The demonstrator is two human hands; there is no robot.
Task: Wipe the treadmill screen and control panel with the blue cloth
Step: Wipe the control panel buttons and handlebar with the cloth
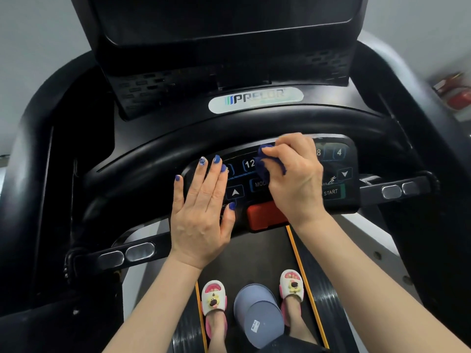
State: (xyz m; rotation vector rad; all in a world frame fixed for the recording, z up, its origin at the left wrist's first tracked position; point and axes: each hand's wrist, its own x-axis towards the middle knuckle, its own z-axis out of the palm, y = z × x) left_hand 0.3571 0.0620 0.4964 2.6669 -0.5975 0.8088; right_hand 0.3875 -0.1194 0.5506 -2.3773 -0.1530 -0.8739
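Her right hand (293, 179) bunches the blue cloth (265, 164) mid control panel (334, 171), the left hand (201, 212) lies flat and empty at its left edge, and either could easily press START (330, 192) or the arrow key (235, 192).

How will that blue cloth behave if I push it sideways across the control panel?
The blue cloth is bunched in the right hand, so it is probably soft and floppy. It would likely fold rather than slide flat. On the glossy control panel it should glide easily.
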